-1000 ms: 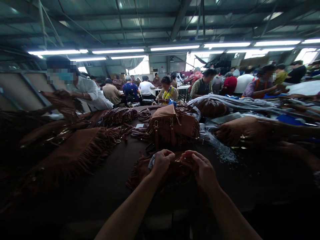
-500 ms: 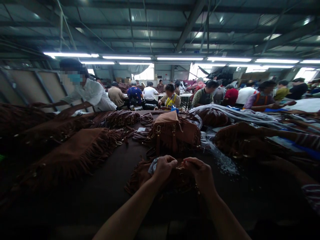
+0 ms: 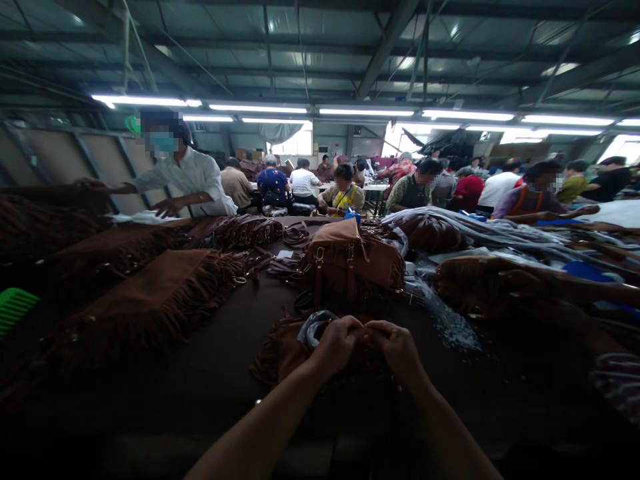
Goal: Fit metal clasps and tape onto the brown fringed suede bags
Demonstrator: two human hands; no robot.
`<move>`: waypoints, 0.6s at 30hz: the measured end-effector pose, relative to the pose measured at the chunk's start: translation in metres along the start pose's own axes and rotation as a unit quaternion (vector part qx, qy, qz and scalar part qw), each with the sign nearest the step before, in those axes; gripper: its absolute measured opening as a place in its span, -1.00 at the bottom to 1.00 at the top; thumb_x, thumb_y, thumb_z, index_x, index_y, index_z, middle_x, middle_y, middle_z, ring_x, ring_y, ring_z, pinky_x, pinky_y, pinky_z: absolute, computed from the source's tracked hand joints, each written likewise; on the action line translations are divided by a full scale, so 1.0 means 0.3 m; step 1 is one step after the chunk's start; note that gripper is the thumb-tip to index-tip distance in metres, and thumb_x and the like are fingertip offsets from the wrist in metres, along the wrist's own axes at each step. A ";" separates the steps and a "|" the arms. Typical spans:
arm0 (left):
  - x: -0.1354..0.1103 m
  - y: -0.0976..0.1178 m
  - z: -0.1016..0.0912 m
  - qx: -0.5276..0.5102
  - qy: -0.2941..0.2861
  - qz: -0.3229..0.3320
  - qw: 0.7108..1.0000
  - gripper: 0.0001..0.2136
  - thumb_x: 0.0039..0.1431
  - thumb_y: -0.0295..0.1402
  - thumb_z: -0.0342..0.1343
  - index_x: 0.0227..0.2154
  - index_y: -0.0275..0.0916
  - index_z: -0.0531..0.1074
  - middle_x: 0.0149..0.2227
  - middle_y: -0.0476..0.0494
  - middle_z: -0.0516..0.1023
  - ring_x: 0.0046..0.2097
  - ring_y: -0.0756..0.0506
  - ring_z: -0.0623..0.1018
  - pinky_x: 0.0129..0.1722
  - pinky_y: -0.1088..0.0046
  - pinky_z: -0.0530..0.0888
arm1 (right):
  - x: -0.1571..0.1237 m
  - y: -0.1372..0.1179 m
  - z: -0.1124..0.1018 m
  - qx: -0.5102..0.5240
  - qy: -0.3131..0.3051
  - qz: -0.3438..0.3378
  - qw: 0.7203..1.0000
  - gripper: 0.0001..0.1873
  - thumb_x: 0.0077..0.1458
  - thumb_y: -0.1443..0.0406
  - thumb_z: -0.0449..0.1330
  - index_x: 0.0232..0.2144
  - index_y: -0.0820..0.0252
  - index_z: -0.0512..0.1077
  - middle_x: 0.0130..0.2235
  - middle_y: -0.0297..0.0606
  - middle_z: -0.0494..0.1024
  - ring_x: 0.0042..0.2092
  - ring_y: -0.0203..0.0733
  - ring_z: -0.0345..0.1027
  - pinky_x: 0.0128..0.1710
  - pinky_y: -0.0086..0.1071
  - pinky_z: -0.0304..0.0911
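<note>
Both my hands meet over a brown fringed bag (image 3: 287, 353) lying on the dark table in front of me. My left hand (image 3: 340, 341) is closed in a pinch, and so is my right hand (image 3: 393, 343); their fingertips touch or nearly touch. Whatever sits between the fingers is too small and dark to name. A greyish-white plastic wrapping (image 3: 314, 328) shows at the bag's opening, just left of my left hand. Beyond my hands stands another brown bag (image 3: 357, 263) with buckled straps and fringe.
More fringed bags (image 3: 145, 287) lie at the left, with a green comb (image 3: 17, 308) by the edge. Small clear plastic pieces (image 3: 455, 327) are scattered right of centre. A co-worker's striped sleeve (image 3: 617, 383) reaches in at right. A masked person (image 3: 187, 177) stands at far left.
My hands have come together from slightly apart. The view has shifted a little, and the green comb now shows at left. The masked person is more upright, with arms shifted.
</note>
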State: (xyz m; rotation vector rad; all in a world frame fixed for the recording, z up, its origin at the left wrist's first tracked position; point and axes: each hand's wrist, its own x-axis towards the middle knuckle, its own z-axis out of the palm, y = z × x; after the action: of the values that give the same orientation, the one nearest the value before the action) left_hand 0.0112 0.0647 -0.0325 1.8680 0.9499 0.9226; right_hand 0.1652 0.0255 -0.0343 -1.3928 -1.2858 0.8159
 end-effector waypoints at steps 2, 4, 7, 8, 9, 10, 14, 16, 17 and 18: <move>0.001 -0.002 0.000 0.026 0.017 -0.001 1.000 -0.81 0.12 -0.37 0.02 -0.34 -0.26 0.54 -0.36 -0.08 0.58 -0.27 -0.07 0.52 -0.27 0.45 0.37 | -0.001 -0.001 0.001 -0.007 -0.003 -0.004 1.000 -0.69 -0.07 0.11 0.26 -0.34 0.19 0.58 -0.41 -0.22 0.62 -0.38 -0.09 0.50 -0.40 -0.33 0.38; 0.001 -0.003 -0.001 0.060 0.038 0.005 0.997 -0.82 0.12 -0.35 0.05 -0.39 -0.25 0.55 -0.35 -0.09 0.57 -0.26 -0.08 0.51 -0.25 0.44 0.36 | -0.001 -0.001 0.001 -0.012 -0.005 -0.003 1.000 -0.71 -0.06 0.12 0.26 -0.35 0.19 0.58 -0.39 -0.22 0.62 -0.37 -0.10 0.50 -0.39 -0.34 0.38; 0.000 -0.007 -0.001 0.078 0.048 0.006 0.996 -0.82 0.11 -0.33 0.07 -0.42 -0.24 0.56 -0.35 -0.10 0.56 -0.26 -0.08 0.50 -0.24 0.43 0.36 | 0.001 0.001 -0.001 -0.024 -0.005 -0.008 1.000 -0.74 -0.06 0.14 0.25 -0.37 0.19 0.58 -0.39 -0.23 0.62 -0.37 -0.11 0.49 -0.37 -0.34 0.37; 0.000 -0.009 0.000 0.075 0.046 0.000 0.996 -0.82 0.11 -0.33 0.07 -0.41 -0.24 0.57 -0.35 -0.10 0.56 -0.27 -0.08 0.51 -0.24 0.43 0.35 | 0.001 0.002 -0.002 -0.027 -0.006 -0.010 1.000 -0.74 -0.06 0.14 0.25 -0.37 0.19 0.58 -0.40 -0.24 0.62 -0.37 -0.12 0.49 -0.37 -0.35 0.36; 0.000 -0.012 0.001 0.072 0.044 -0.005 0.996 -0.82 0.11 -0.33 0.08 -0.40 -0.24 0.56 -0.35 -0.10 0.57 -0.26 -0.08 0.51 -0.25 0.43 0.35 | 0.001 0.004 -0.003 -0.030 -0.007 -0.011 0.999 -0.75 -0.05 0.14 0.25 -0.38 0.18 0.58 -0.41 -0.24 0.61 -0.38 -0.12 0.49 -0.38 -0.35 0.36; 0.001 -0.014 0.002 0.069 0.044 -0.010 0.997 -0.82 0.11 -0.32 0.08 -0.39 -0.25 0.56 -0.35 -0.10 0.57 -0.26 -0.08 0.51 -0.25 0.43 0.35 | 0.001 0.006 -0.003 -0.033 -0.009 -0.013 0.999 -0.75 -0.05 0.14 0.25 -0.38 0.18 0.58 -0.41 -0.25 0.61 -0.38 -0.13 0.48 -0.38 -0.36 0.36; 0.003 -0.022 0.005 0.053 0.041 -0.022 0.998 -0.82 0.11 -0.30 0.09 -0.38 -0.25 0.56 -0.33 -0.11 0.57 -0.26 -0.08 0.51 -0.26 0.43 0.35 | 0.003 0.018 -0.006 -0.050 -0.021 -0.015 0.998 -0.75 -0.03 0.14 0.24 -0.36 0.16 0.58 -0.38 -0.26 0.62 -0.36 -0.13 0.49 -0.37 -0.37 0.35; 0.005 -0.025 0.006 0.047 0.039 -0.027 0.998 -0.81 0.10 -0.29 0.09 -0.38 -0.26 0.56 -0.33 -0.11 0.57 -0.26 -0.08 0.52 -0.26 0.44 0.36 | 0.006 0.025 -0.006 -0.054 -0.026 -0.015 0.998 -0.73 -0.01 0.12 0.23 -0.35 0.16 0.58 -0.37 -0.25 0.62 -0.36 -0.13 0.49 -0.37 -0.37 0.34; 0.006 -0.026 0.006 0.046 0.039 -0.029 0.998 -0.81 0.10 -0.29 0.09 -0.38 -0.26 0.56 -0.32 -0.11 0.57 -0.26 -0.09 0.52 -0.25 0.44 0.36 | 0.008 0.029 -0.006 -0.056 -0.027 -0.016 0.998 -0.72 -0.01 0.11 0.23 -0.35 0.16 0.58 -0.37 -0.24 0.62 -0.35 -0.13 0.49 -0.36 -0.36 0.34; 0.007 -0.027 0.006 0.045 0.039 -0.031 0.998 -0.81 0.10 -0.29 0.09 -0.38 -0.26 0.56 -0.32 -0.12 0.58 -0.26 -0.09 0.52 -0.25 0.44 0.36 | 0.010 0.031 -0.006 -0.058 -0.026 -0.018 0.998 -0.71 -0.01 0.10 0.23 -0.35 0.17 0.58 -0.35 -0.24 0.62 -0.33 -0.12 0.49 -0.33 -0.36 0.35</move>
State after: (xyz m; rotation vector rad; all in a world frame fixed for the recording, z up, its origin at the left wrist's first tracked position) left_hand 0.0115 0.0691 -0.0400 1.8783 1.1057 0.9347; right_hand 0.1701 0.0288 -0.0423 -1.4437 -1.4145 0.7678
